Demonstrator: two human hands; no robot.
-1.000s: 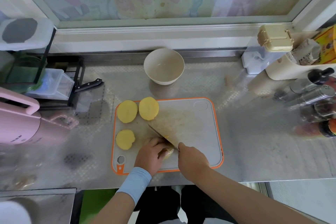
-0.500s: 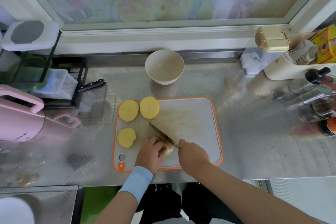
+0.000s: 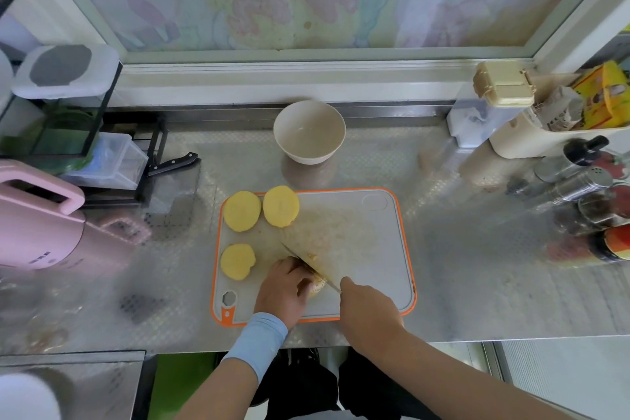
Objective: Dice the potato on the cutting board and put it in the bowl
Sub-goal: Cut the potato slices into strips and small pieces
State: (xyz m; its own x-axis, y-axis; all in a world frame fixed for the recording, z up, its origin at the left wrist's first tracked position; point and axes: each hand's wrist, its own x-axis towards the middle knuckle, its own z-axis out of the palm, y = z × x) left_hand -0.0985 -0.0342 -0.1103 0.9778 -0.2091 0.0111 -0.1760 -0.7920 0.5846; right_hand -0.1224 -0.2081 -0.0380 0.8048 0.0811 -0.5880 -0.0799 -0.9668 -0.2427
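Steel counter, cutting board (image 3: 392, 249) central: left hand (image 3: 284, 290) pins the potato end (image 3: 317, 286) at the board's near edge, right hand (image 3: 370, 309) gripping the knife (image 3: 306, 261). Three slices (image 3: 242, 211) lie left; bowl (image 3: 309, 136) beyond. Fingertips sit close; a slip could nick them.

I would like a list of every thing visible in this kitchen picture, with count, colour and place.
cutting board: 1, grey with orange rim, counter centre
potato slices: 3, yellow, board's left part
potato piece: 1, under left hand
knife: 1, on the potato piece
bowl: 1, beige, behind board
black-handled knife: 1, left
pink appliance: 1, far left
spice bottles: several, right
left hand: on potato piece
right hand: holding knife
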